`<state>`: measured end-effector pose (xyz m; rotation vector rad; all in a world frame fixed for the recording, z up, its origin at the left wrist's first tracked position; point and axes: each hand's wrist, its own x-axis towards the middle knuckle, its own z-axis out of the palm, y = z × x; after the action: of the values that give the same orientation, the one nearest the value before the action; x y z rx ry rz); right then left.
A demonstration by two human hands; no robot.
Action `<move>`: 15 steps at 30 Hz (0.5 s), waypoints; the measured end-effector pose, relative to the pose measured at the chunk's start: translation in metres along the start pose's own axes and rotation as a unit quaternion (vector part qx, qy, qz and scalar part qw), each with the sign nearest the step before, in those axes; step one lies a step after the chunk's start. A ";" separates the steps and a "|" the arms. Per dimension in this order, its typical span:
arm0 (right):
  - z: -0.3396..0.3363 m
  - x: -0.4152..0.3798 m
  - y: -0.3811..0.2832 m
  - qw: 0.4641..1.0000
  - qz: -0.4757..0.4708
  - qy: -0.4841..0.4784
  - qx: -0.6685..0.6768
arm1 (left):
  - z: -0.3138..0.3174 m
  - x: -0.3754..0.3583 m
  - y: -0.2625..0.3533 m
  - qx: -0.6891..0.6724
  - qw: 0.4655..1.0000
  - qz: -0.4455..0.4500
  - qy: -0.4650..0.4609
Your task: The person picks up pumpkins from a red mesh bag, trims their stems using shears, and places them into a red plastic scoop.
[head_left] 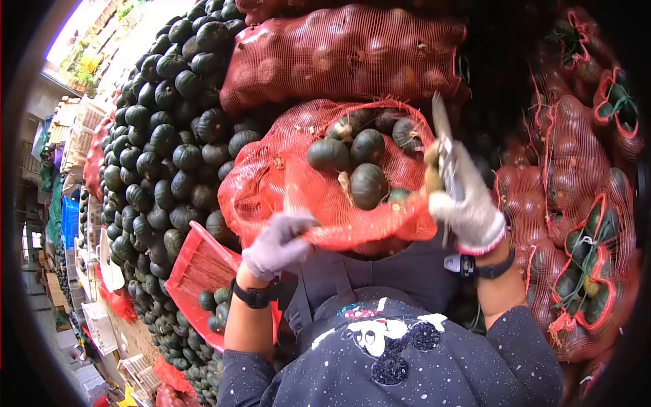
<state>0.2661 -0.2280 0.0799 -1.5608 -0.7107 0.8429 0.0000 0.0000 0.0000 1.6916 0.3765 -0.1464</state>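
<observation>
An open red mesh bag [264,183] lies in front of the person's body, with several dark green squashes [369,186] showing in its mouth. My left hand [281,245], in a light purple-grey glove, is closed on the near edge of the bag's mouth. At the right side of the mouth my right hand [468,200], in a whitish glove, is closed round a metal bladed tool [444,146] that points up and away. The tool is partly blurred, and its fingers lie close to the mesh edge.
A large heap of green squashes [163,139] rises at the left. Beside my left forearm stands a red plastic crate [196,271] holding several small squashes. A full red mesh sack [346,57] lies beyond the open bag. More filled sacks [576,156] are stacked at the right.
</observation>
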 end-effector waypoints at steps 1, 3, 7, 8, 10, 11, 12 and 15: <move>-0.005 -0.011 0.012 1.000 0.013 -0.018 -0.021 | 0.017 0.000 -0.002 -0.061 0.994 -0.081 -0.048; -0.020 -0.035 0.037 0.989 0.099 -0.019 -0.108 | 0.051 0.001 -0.005 -0.115 0.979 -0.144 -0.086; -0.037 -0.081 0.110 0.964 0.185 0.056 -0.182 | 0.082 0.050 -0.036 0.069 0.987 -0.146 0.013; -0.040 -0.090 0.116 0.967 0.206 0.086 -0.120 | 0.084 0.070 -0.018 0.140 0.980 -0.137 0.025; -0.047 -0.105 0.133 0.965 0.226 0.133 -0.008 | 0.100 0.107 -0.007 0.198 0.973 0.003 0.123; -0.047 -0.107 0.132 0.963 0.229 0.139 0.014 | 0.112 0.129 -0.014 0.178 0.953 0.133 0.205; -0.045 -0.107 0.128 0.961 0.231 0.145 0.037 | 0.118 0.158 -0.019 0.205 0.947 0.175 0.175; -0.032 -0.105 0.115 0.964 0.226 0.132 0.039 | 0.146 0.206 -0.035 0.405 0.906 0.118 0.018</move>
<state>0.2332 -0.3496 -0.0177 -1.7495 -0.1233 0.9553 0.1988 -0.1058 -0.1197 2.5518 0.1277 -0.0958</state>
